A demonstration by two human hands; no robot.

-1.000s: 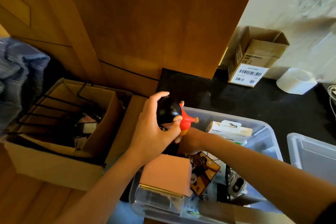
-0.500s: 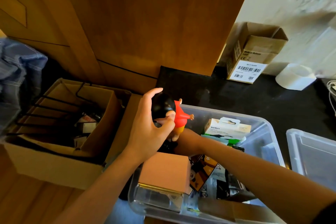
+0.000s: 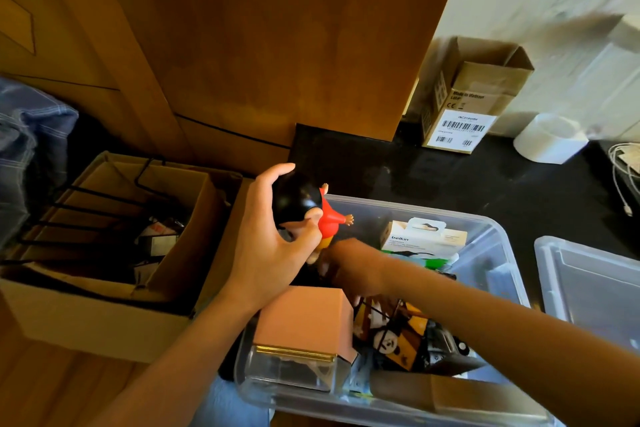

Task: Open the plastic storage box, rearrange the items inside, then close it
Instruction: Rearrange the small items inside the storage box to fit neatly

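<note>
Left hand [image 3: 266, 246] curled round toy figurine [image 3: 311, 215] with black head and red shirt, held above far-left corner of clear plastic storage box [image 3: 498, 236]. Right hand [image 3: 349, 267] reached into box just below figurine; fingers blurred, grip could not be told, possibly touching contents. Pink-lidded case [image 3: 304, 322] lay beneath left wrist; lid [image 3: 588, 288] lay right of right forearm.

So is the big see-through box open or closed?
Open. The clear storage box has no lid on, its contents show, and the right hand reaches inside.

Open cardboard box [image 3: 104, 288] left; barcoded carton [image 3: 474, 104], white roll [image 3: 550, 139] on black counter [image 3: 433, 177].
</note>
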